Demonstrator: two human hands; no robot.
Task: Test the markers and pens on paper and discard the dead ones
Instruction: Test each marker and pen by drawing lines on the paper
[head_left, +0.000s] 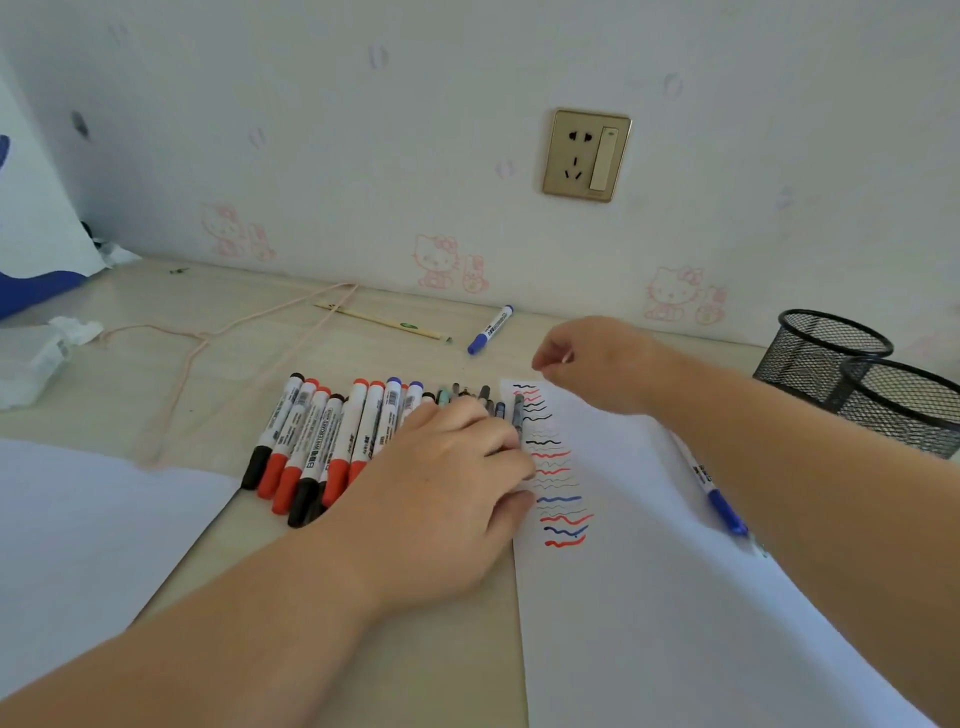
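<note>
A row of whiteboard markers (332, 441) with red, black and blue caps lies on the desk, with several thinner pens (485, 397) at its right end. My left hand (457, 483) rests on that right end, fingers bent over the pens beside the white test paper (649, 545). A grey pen (518, 410) pokes out past its fingertips. The paper carries black, red and blue squiggles (556, 467) down its left side. My right hand (597, 364) hovers over the paper's top edge, fingers curled, nothing visible in it. A blue marker (724, 509) lies on the paper, partly under my right forearm.
Another blue marker (491, 330) lies alone near the wall. Two black mesh cups (826, 353) stand at the right. A second white sheet (78, 519) lies at the left, with crumpled tissue (36, 358), a pink string (208, 338) and a wooden stick (384, 322) behind.
</note>
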